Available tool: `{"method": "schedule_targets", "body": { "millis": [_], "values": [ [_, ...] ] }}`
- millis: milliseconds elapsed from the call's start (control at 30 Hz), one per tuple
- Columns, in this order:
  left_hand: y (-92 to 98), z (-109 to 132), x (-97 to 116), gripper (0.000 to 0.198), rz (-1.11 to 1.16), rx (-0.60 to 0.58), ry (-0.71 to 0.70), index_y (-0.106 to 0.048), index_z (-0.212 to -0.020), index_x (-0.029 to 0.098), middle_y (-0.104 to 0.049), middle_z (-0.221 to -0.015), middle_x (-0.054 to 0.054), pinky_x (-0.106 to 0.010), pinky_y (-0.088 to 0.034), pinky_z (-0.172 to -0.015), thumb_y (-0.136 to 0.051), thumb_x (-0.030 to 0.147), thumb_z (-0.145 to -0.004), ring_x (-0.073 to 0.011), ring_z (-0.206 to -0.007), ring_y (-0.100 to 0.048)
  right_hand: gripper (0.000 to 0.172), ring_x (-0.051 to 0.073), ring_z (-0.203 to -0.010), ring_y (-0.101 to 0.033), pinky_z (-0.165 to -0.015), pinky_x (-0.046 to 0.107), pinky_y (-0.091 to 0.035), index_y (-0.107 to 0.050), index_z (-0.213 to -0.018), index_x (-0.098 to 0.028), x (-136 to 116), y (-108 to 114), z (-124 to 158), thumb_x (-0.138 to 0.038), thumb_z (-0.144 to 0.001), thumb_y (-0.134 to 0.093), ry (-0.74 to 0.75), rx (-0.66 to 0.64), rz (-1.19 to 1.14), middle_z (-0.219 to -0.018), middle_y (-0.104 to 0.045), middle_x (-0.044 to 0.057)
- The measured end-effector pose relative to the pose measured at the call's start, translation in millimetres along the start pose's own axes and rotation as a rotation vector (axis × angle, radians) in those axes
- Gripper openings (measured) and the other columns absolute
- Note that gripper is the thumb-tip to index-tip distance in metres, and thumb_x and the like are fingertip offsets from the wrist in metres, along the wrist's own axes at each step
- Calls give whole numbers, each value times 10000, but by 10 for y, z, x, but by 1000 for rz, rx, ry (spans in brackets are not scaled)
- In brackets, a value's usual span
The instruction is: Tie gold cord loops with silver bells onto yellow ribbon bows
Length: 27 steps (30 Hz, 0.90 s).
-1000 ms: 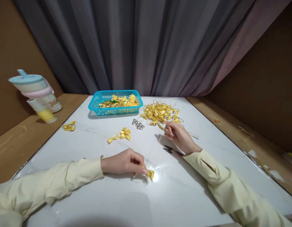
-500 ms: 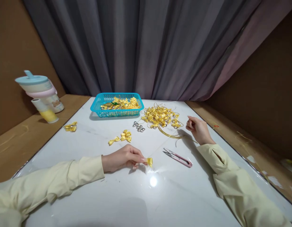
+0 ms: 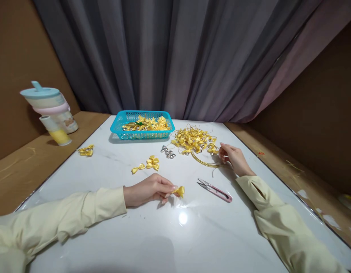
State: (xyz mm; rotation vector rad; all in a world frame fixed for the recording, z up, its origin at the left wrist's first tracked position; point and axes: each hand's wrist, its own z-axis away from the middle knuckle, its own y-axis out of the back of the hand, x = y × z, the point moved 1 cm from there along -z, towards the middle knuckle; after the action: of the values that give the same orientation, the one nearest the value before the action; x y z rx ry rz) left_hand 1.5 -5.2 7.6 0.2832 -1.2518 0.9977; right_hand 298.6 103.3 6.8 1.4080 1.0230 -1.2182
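Observation:
My left hand [image 3: 152,190] pinches a small yellow satin ribbon bow [image 3: 180,191] between thumb and fingertips, just above the white table. My right hand [image 3: 234,158] is at the right end of a bundle of gold cords [image 3: 204,162], its fingers curled together. What lies between those fingers is too small to make out. A pair of pink-handled thread snips [image 3: 215,190] rests on the table between the hands. Beyond my left hand lie several loose yellow bows [image 3: 152,163]. Silver bells [image 3: 167,152] sit in a small cluster farther back.
A pile of yellow bows with bells and cords [image 3: 194,139] lies beyond the gold cords. Behind stands a turquoise basket [image 3: 142,135] holding more bows. At left are a gold-and-yellow bundle [image 3: 86,151], a spool of yellow thread [image 3: 56,132] and a lidded tumbler [image 3: 49,102]. A grey curtain [image 3: 155,57] hangs behind.
My right hand has moved left and slightly down, to the end of the gold cords. The bow in my left hand has turned a little, and the view has shifted slightly.

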Motion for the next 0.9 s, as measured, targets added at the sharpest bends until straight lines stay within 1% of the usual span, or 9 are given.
{"method": "schedule_targets", "body": {
  "millis": [100,200,267,333,467,567,667,767,900],
  "values": [
    [2,-4,-1,267,1,5,-5,-614,-569,90,-605,-683,-40,-246,-328,-503,-667,308,-714,-62,-458,-447,335,56,-338,-322,-347,205,-205,-520,-558,-160,42,-13,-14,-438,-709,-628,-18,30,48,-403,-433,-38],
    [9,-14,-7,229,-20,-2,0,-663,-659,82,-597,-662,-35,-243,-325,-501,-662,303,-720,-63,-458,-438,330,39,-310,-226,-338,202,-136,-484,-540,-166,84,-12,-45,-412,-721,-609,-42,59,68,-344,-302,-86],
    [10,-21,-11,225,-38,-12,2,-684,-713,78,-614,-695,-45,-237,-323,-500,-662,301,-723,-59,-466,-433,323,34,-310,-190,-339,203,-128,-454,-525,-172,98,-8,-62,-380,-723,-602,-50,77,78,-337,-255,-101],
    [6,-25,-9,221,-51,-19,3,-691,-718,80,-610,-677,-37,-230,-322,-498,-671,300,-716,-58,-473,-427,309,34,-314,-189,-341,206,-134,-439,-521,-177,103,-5,-72,-352,-719,-598,-53,91,88,-339,-250,-102],
    [-16,-19,10,217,-78,-28,4,-693,-683,94,-568,-569,-2,-225,-326,-492,-684,310,-704,-66,-477,-415,281,38,-321,-195,-345,213,-136,-426,-528,-184,116,-11,-79,-327,-699,-597,-62,93,111,-347,-254,-100],
    [-24,-9,18,213,-90,-30,5,-690,-676,103,-566,-551,6,-222,-331,-493,-682,313,-709,-67,-479,-414,274,40,-326,-190,-349,217,-133,-414,-532,-191,132,-15,-86,-331,-687,-591,-67,88,137,-351,-249,-102],
    [-20,-4,16,210,-92,-29,4,-688,-682,104,-596,-592,-1,-217,-326,-492,-677,311,-715,-58,-474,-412,267,42,-326,-182,-352,223,-132,-402,-529,-196,148,-7,-98,-336,-696,-558,-68,86,181,-351,-235,-105],
    [-8,-5,6,221,-73,-14,12,-673,-683,99,-650,-732,-36,-223,-320,-489,-676,317,-717,-51,-473,-428,286,45,-332,-181,-361,228,-136,-395,-520,-198,154,4,-105,-361,-716,-526,-50,65,255,-354,-234,-101],
    [3,-12,-6,292,-21,-20,-2,-559,-566,113,-633,-726,-32,-235,-319,-495,-656,327,-740,-53,-452,-447,353,51,-360,-220,-384,232,-153,-413,-492,-185,100,-12,-62,-419,-714,-557,-3,-30,402,-366,-288,-78]
  ]
}}
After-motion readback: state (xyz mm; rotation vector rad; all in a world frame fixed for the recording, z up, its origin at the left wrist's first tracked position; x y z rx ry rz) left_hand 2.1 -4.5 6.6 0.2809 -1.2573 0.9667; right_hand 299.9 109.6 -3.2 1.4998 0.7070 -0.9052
